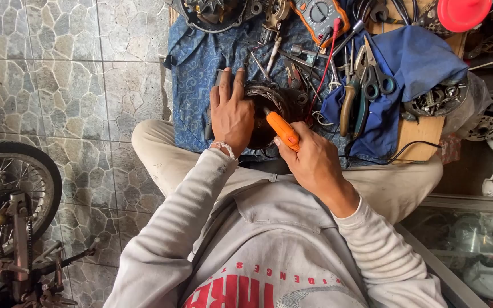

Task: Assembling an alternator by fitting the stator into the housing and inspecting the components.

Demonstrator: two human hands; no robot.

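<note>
Sitting on stone-tiled floor (69, 85) — left hand (231, 111) flat on motor coil (269, 105), right hand (309, 157) gripping orange screwdriver (282, 130)

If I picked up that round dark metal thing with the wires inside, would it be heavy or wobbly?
Probably heavy for its size: the round dark part looks like solid metal packed with wire windings. Likely stiff, not floppy. Being round, it might roll or shift, which may be why the left hand presses on it while the right hand works with the orange-handled tool.

A multimeter (322, 12) with an orange case and small grey screen lies beyond the right hand (314, 162).
</note>
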